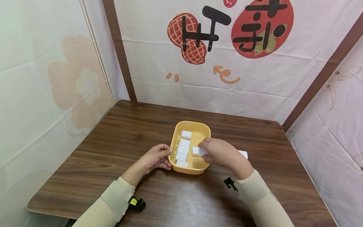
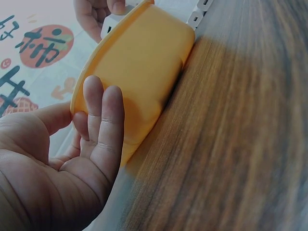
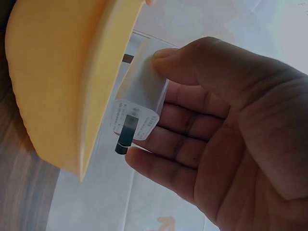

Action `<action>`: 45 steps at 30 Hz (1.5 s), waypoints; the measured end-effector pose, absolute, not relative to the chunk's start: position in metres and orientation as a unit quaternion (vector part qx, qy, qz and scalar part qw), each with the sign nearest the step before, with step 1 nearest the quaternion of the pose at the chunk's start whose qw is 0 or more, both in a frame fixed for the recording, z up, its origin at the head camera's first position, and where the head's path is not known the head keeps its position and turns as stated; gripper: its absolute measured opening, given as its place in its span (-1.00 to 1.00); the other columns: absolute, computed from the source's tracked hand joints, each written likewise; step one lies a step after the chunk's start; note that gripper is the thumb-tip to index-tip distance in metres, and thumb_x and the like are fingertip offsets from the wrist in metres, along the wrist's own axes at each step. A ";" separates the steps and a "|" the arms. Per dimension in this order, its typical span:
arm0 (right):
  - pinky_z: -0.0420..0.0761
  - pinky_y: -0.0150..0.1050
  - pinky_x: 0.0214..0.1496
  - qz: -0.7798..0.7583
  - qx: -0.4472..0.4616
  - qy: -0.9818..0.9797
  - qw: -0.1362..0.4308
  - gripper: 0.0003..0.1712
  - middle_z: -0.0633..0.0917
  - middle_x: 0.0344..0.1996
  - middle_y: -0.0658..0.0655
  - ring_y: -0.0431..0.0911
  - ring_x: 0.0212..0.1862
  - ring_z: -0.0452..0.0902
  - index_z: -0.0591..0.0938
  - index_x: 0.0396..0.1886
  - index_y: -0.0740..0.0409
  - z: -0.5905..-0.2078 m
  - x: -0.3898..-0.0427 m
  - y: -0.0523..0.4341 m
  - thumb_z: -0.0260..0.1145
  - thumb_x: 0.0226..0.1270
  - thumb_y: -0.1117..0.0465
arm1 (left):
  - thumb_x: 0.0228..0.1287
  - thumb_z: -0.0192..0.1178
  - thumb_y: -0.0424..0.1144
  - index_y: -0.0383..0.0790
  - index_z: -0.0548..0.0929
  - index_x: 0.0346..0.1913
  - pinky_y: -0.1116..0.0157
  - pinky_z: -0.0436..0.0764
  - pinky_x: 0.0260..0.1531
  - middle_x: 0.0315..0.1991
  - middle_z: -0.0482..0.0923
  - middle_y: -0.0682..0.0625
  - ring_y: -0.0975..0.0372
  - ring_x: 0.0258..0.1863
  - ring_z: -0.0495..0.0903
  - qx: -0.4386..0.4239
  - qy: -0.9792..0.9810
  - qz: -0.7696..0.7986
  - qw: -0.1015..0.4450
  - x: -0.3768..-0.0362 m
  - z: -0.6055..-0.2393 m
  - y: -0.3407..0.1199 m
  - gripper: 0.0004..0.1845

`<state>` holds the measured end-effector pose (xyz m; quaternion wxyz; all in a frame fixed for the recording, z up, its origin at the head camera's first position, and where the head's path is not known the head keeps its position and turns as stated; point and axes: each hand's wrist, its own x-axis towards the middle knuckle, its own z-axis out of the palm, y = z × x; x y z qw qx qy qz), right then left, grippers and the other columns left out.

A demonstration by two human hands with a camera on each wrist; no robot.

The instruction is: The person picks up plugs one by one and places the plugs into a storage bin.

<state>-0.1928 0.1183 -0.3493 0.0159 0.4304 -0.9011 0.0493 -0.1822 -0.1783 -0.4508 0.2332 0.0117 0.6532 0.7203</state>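
A yellow tray (image 1: 195, 124) stands mid-table, with several white charger plugs (image 1: 182, 148) in a row along its left side and one more white plug (image 1: 195, 150) near its middle. My right hand (image 1: 205, 148) hovers over the tray's right part and pinches a white plug (image 1: 202, 152) between thumb and fingers. In the right wrist view that plug (image 3: 139, 94) shows its dark prong beside the tray wall (image 3: 53, 72). My left hand (image 1: 164, 154) holds the tray's left rim. Its fingers (image 2: 111, 120) lie on the outer wall (image 2: 139, 62), with the thumb at the rim.
Another white plug (image 1: 244, 154) lies on the brown wooden table (image 1: 127, 132) just right of my right hand. Printed cloth walls close in the table at the back and both sides. The table's front-left edge (image 1: 48, 212) is near my left sleeve.
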 end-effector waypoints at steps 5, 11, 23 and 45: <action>0.65 -0.23 -0.19 0.043 0.438 -0.898 0.021 -0.60 0.67 -0.19 0.02 -0.15 -0.27 0.58 0.69 0.05 0.17 -0.355 -0.191 0.114 0.48 0.20 0.22 | 0.59 0.10 -0.19 -0.35 0.40 0.02 0.15 0.80 -0.35 -0.44 0.63 -0.11 0.16 -0.50 0.71 0.012 0.656 0.719 0.230 -0.182 -0.451 -0.178 -0.74; 0.65 -0.23 -0.18 0.034 0.440 -0.897 0.009 -0.59 0.68 -0.16 0.03 -0.16 -0.26 0.57 0.69 0.07 0.17 -0.360 -0.192 0.109 0.47 0.22 0.21 | 0.58 0.12 -0.17 -0.34 0.40 0.02 0.15 0.80 -0.35 -0.44 0.63 -0.11 0.16 -0.50 0.71 0.011 0.655 0.719 0.230 -0.182 -0.451 -0.177 -0.73; 0.67 -0.16 -0.13 0.027 0.442 -0.897 -0.005 -0.62 0.69 -0.14 0.04 -0.12 -0.21 0.60 0.69 0.07 0.14 -0.362 -0.193 0.106 0.47 0.27 0.18 | 0.57 0.14 -0.15 -0.34 0.40 0.03 0.14 0.80 -0.33 -0.43 0.63 -0.11 0.15 -0.49 0.71 0.011 0.656 0.717 0.234 -0.187 -0.455 -0.178 -0.70; 0.67 -0.19 -0.10 0.021 0.458 -0.889 -0.008 -0.63 0.69 -0.17 0.01 -0.16 -0.20 0.58 0.70 0.07 0.13 -0.377 -0.194 0.093 0.46 0.33 0.10 | 0.56 0.16 -0.13 -0.33 0.40 0.02 0.14 0.80 -0.34 -0.43 0.63 -0.11 0.15 -0.49 0.71 0.011 0.652 0.720 0.235 -0.186 -0.456 -0.179 -0.69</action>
